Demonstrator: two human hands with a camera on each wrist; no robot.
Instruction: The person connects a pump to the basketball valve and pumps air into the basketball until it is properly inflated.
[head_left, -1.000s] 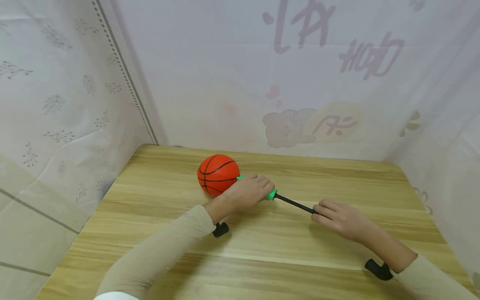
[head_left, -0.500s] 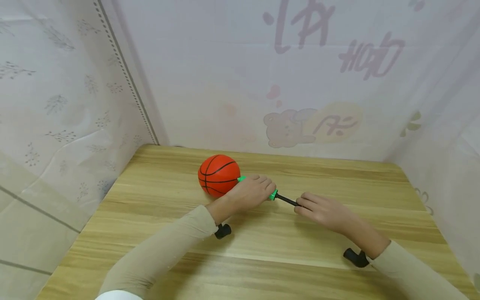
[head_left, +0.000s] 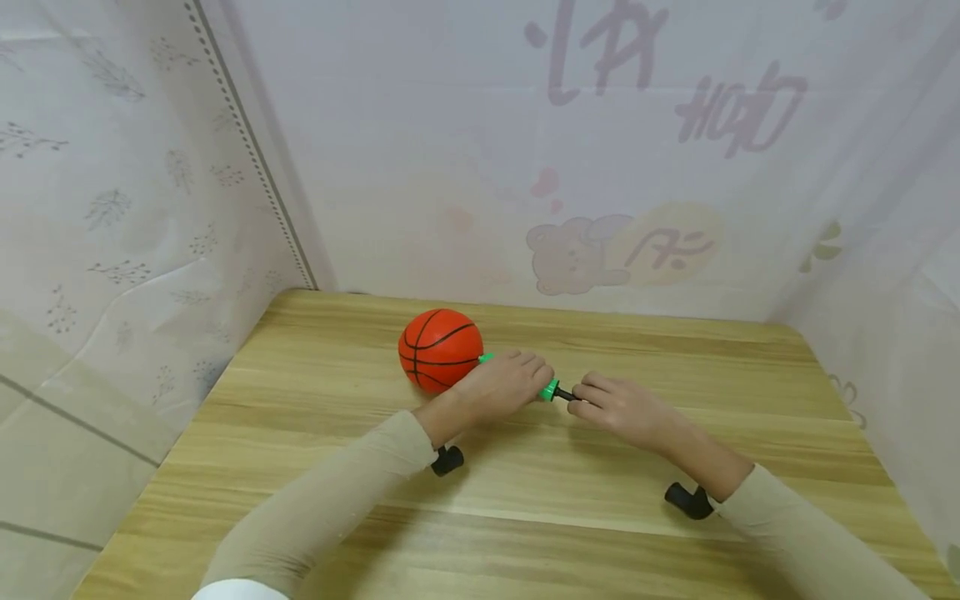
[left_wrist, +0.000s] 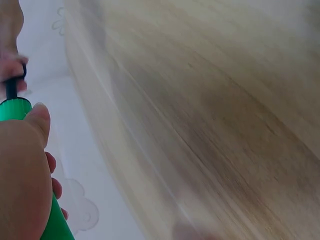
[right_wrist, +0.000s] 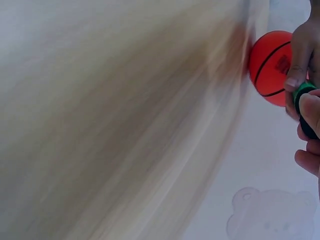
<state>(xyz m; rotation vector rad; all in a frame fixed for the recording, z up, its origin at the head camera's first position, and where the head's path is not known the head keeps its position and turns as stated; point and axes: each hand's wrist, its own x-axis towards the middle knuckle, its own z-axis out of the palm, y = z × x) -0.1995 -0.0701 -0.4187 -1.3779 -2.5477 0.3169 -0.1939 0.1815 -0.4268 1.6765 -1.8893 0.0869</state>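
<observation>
A red basketball (head_left: 438, 346) with black lines sits toward the back of the table, left of centre. My left hand (head_left: 504, 387) wraps round the green barrel of a hand pump (head_left: 551, 390), whose tip end meets the ball's right side. From the barrel's other end comes a short stretch of black plunger rod (head_left: 565, 395). My right hand (head_left: 622, 410) grips the pump's black handle (right_wrist: 307, 120), close to the left hand. In the left wrist view, the thumb lies along the green barrel (left_wrist: 15, 108) just below its ribbed cap. Most of the barrel is hidden under the left hand.
The wood-grain table (head_left: 525, 533) is bordered by a pale printed cloth (head_left: 420, 167) at the back and sides. A black wrist-worn piece (head_left: 447, 460) hangs under the left forearm, another black piece (head_left: 688, 502) under the right.
My right hand has moved left toward the left hand, pushing the plunger in, so much less rod shows. The ball and left hand have shifted very slightly right.
</observation>
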